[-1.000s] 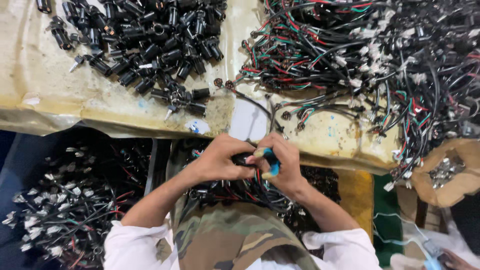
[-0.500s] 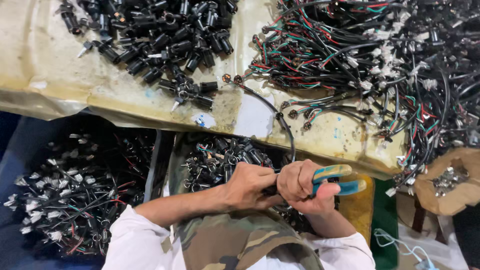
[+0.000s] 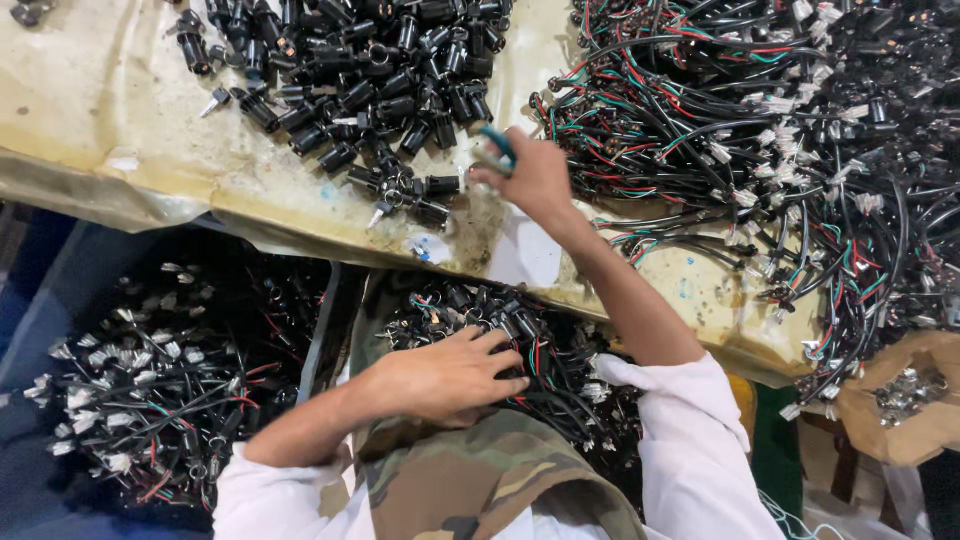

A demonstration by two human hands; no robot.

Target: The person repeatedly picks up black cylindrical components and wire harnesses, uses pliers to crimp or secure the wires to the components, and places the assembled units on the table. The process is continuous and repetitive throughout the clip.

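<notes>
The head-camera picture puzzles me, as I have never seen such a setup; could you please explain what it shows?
The camera sits on a person's head and looks down at their own two bare hands. The right hand reaches out over the worktable, and its fingers hold a small tool with blue handles. Beside it lies a pile of black cylindrical parts; to the right, a tangle of wire harnesses in black, red and green. The left hand rests on wired parts in the person's lap. More wired parts lie lower left.
</notes>
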